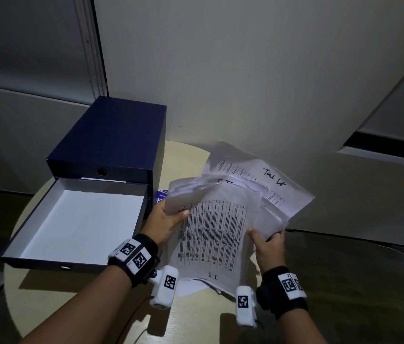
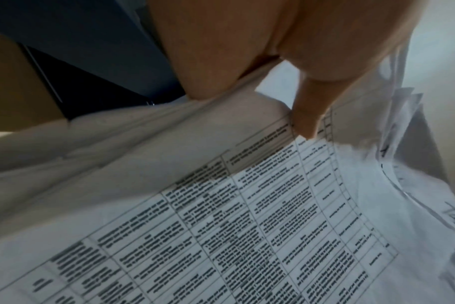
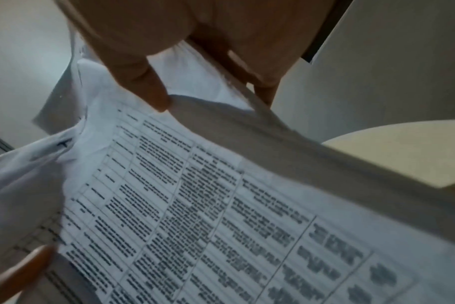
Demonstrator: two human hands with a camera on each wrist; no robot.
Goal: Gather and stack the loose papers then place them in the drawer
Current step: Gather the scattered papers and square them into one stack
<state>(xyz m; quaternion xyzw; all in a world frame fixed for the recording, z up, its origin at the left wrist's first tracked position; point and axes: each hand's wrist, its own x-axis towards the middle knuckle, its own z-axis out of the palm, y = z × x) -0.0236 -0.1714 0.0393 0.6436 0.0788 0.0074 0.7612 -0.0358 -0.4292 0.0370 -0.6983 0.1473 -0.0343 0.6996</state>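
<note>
A loose, fanned bundle of white papers (image 1: pixel 217 227) is held above the round table, its top sheet printed with a table of text (image 2: pixel 247 216) (image 3: pixel 195 205). My left hand (image 1: pixel 168 220) grips the bundle's left edge, thumb on top (image 2: pixel 304 123). My right hand (image 1: pixel 267 242) pinches the right edge, thumb on the top sheet (image 3: pixel 153 96). A sheet with handwriting (image 1: pixel 274 181) sticks out at the back. The dark blue drawer box (image 1: pixel 111 140) stands to the left, its lower drawer (image 1: pixel 79 219) pulled out, white inside and holding nothing visible.
The pale round table (image 1: pixel 191 316) carries the box and hands. A small blue card (image 1: pixel 161 196) lies beside the box, partly under the papers. A wall rises right behind the table. A darker glass surface (image 1: pixel 344 269) lies to the right.
</note>
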